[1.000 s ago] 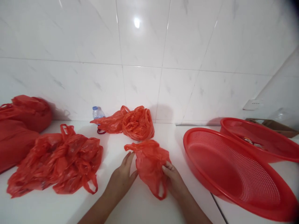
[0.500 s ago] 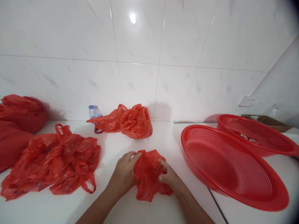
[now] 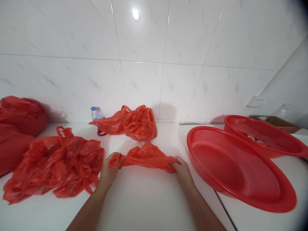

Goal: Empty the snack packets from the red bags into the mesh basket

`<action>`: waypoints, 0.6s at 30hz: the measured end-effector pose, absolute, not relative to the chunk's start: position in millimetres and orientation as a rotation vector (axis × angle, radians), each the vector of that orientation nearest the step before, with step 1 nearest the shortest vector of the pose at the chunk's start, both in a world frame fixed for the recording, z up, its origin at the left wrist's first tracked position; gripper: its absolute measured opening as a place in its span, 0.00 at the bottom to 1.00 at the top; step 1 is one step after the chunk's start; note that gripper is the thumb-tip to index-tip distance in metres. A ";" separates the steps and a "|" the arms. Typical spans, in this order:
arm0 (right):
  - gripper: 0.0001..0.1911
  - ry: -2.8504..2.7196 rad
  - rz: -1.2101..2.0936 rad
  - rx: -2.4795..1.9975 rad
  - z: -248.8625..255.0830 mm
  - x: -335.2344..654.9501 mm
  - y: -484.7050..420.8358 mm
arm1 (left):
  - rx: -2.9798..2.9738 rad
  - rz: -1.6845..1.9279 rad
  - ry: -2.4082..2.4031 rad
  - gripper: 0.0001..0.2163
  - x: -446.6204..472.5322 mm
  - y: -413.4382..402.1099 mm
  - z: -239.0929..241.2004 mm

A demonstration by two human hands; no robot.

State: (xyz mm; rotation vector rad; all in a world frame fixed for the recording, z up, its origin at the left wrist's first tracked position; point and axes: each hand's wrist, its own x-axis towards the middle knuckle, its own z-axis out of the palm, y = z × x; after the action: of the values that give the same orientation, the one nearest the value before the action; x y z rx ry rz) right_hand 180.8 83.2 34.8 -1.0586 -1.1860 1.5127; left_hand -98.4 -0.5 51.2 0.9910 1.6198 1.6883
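Red plastic film is the working material. One red plastic bag (image 3: 146, 157) lies across the middle of the white tabletop (image 3: 144, 202), gathered into a loose horizontal band.

Hand state:
- The left hand (image 3: 108, 171) is closed around the bag's left end, and a tuft of film sticks out above the fist.
- The right hand (image 3: 183, 167) is pinched shut on the bag's right end.
- The hands are well apart. This pulls the film out lengthwise and keeps it low over the tabletop, while the slack middle bunches upward.

Surrounding items:
- A pile of crumpled red bags (image 3: 55, 163) lies just beside the left hand, handles showing, within short reach.
- Two more red bags (image 3: 137, 123) sit near the tiled wall (image 3: 168, 48), behind the held bag and apart from it. One partly hides a water bottle (image 3: 95, 113).
- Large red bundles (image 3: 16, 128) occupy the far left edge.
- A red perforated basket (image 3: 231, 166) rests tilted near the right hand, its far side propped against a second red basket (image 3: 269, 146). The second basket holds small items too blurred to identify.
- A cardboard box (image 3: 279, 123) stands behind the baskets.

The tabletop directly in front of the hands is bare, which gives the stretched bag a flat surface beneath it.
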 end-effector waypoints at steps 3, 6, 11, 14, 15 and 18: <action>0.09 -0.837 1.869 -0.765 36.1 183.4 87.5 | 0.781 1.729 1.361 0.10 -98.2 -0.5 47.0; 0.09 -0.563 2.014 -0.651 33.4 183.8 92.5 | 0.622 1.758 1.203 0.11 -96.7 2.3 43.1; 0.03 -0.438 1.963 -0.654 28.5 183.1 97.9 | 0.412 1.760 1.080 0.07 -85.4 8.6 41.6; 0.03 -0.433 1.916 -0.691 25.5 184.0 100.1 | 0.334 1.782 1.108 0.03 -80.8 11.3 42.8; 0.04 -0.445 1.908 -0.697 24.6 184.4 100.5 | 0.318 1.786 1.123 0.02 -81.4 11.5 43.9; 0.06 -0.471 1.851 -0.732 23.3 184.1 100.2 | 0.314 1.863 1.236 0.03 -87.3 7.8 53.4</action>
State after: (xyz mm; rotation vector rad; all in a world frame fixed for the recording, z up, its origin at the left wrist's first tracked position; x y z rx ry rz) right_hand 184.1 100.2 23.3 -0.7321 -0.4711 1.8506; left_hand -87.3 7.8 53.4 0.3136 1.2360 1.8632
